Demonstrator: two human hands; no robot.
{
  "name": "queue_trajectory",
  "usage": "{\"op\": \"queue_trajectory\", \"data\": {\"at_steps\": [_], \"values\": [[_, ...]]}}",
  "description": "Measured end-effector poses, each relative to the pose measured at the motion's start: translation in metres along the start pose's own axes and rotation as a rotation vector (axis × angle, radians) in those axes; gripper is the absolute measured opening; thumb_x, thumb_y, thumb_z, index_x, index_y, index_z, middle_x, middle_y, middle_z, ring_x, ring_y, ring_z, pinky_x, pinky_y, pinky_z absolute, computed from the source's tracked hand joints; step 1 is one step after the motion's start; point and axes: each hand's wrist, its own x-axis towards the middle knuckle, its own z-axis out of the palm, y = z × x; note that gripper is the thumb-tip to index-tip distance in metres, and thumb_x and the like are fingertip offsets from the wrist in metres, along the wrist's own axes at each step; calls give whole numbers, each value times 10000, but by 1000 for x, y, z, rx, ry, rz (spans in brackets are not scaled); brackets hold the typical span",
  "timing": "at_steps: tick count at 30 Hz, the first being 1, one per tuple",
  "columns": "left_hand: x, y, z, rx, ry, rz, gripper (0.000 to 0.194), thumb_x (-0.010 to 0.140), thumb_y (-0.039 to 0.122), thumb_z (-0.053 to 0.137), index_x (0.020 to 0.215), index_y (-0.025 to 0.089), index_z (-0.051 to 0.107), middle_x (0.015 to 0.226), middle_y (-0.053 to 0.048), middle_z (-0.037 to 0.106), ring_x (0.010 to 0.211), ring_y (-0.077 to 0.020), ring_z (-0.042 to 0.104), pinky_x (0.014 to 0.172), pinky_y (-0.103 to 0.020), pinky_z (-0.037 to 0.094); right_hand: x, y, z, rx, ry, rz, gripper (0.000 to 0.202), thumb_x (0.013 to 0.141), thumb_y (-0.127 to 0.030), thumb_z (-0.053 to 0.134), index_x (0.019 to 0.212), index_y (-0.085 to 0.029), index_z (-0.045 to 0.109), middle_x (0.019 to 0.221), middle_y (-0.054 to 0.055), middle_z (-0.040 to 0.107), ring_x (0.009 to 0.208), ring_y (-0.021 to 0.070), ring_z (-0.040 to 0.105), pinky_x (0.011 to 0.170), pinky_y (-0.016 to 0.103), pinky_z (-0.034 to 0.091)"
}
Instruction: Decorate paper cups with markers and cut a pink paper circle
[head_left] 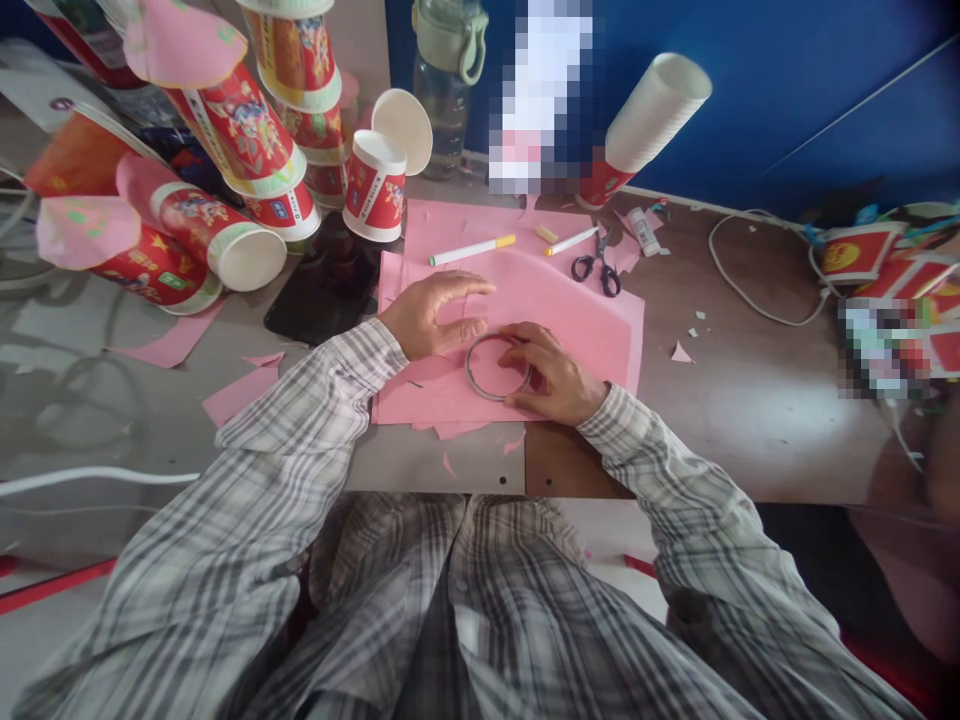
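Pink paper sheets (pixel 592 345) lie stacked in front of me. On them rests a thin grey ring (pixel 470 374), with pink showing through its middle. The fingers and thumb of my right hand (pixel 555 375) close on the ring's right side. To the upper left of the ring is my left hand (pixel 435 312), its fingers stretched out and thumb apart, holding nothing. A green-ended marker (pixel 472 250), a yellow-tipped marker (pixel 571 242) and dark-handled scissors (pixel 598 265) lie toward the paper's far edge.
Stacked red paper cups (pixel 240 130) and tipped cups (pixel 217 235) crowd the left, near a black phone (pixel 315 290). A water bottle (pixel 448 90) and leaning white cups (pixel 656 115) stand at the back. A white cable (pixel 720 270) and paper scraps (pixel 681 352) lie right.
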Motion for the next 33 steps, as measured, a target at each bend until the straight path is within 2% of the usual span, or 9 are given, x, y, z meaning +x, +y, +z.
{"op": "queue_trajectory", "data": {"at_steps": [4, 10, 14, 17, 21, 27, 30, 33], "values": [[2, 6, 14, 127, -64, 58, 809, 1036, 790, 582, 1614, 233, 688, 1715, -106, 685, 1637, -370, 549, 1482, -615, 366, 0, 1, 1, 10, -6, -4, 614, 902, -792, 794, 1156, -233, 775, 1552, 249, 698, 1456, 447, 663, 1238, 726, 573], [2, 16, 21, 291, -213, 204, 836, 994, 637, 799, 1651, 145, 645, 1645, -222, 703, 1606, -461, 510, 1440, -733, 313, 0, 6, 7, 6, 36, -51, 625, 915, -804, 787, 1137, -220, 783, 1466, 241, 714, 1393, 429, 684, 1216, 708, 596], [1, 19, 21, 384, -273, 224, 799, 999, 568, 840, 1619, 103, 649, 1643, -248, 675, 1580, -450, 498, 1409, -810, 267, -1, 5, 8, -7, 52, -36, 586, 911, -787, 793, 1112, -237, 791, 1457, 224, 718, 1402, 428, 688, 1193, 697, 617], [0, 22, 20, 430, -291, 241, 762, 1005, 600, 838, 1562, 100, 694, 1620, -247, 675, 1534, -435, 509, 1406, -814, 256, 0, 1, 6, 1, 50, -52, 527, 926, -738, 810, 1104, -242, 792, 1498, 226, 724, 1419, 425, 695, 1187, 686, 626], [-2, 28, 20, 449, -313, 233, 855, 962, 676, 868, 1585, 119, 689, 1587, -240, 683, 1469, -419, 531, 1401, -807, 263, 1, -2, 6, 21, 53, -77, 539, 948, -741, 792, 1128, -233, 796, 1512, 251, 734, 1427, 432, 708, 1189, 696, 628], [-4, 39, 18, 520, -338, 182, 813, 964, 629, 884, 1588, 146, 685, 1534, -208, 703, 1439, -394, 536, 1394, -731, 305, 1, -2, 7, 22, 27, -14, 572, 919, -783, 800, 1114, -246, 804, 1530, 250, 744, 1459, 450, 700, 1228, 727, 602], [-6, 41, 18, 526, -352, 205, 772, 1006, 635, 831, 1587, 151, 676, 1540, -209, 689, 1440, -386, 528, 1396, -709, 307, 0, -4, 6, 25, 34, -31, 558, 933, -767, 793, 1118, -240, 806, 1558, 264, 740, 1483, 461, 700, 1238, 733, 605], [-6, 40, 22, 554, -338, 183, 772, 971, 624, 875, 1563, 164, 688, 1505, -200, 697, 1424, -383, 531, 1391, -707, 312, -2, -8, 5, -5, 15, -13, 505, 940, -719, 805, 1122, -248, 813, 1602, 258, 726, 1516, 465, 691, 1254, 734, 605]]}}
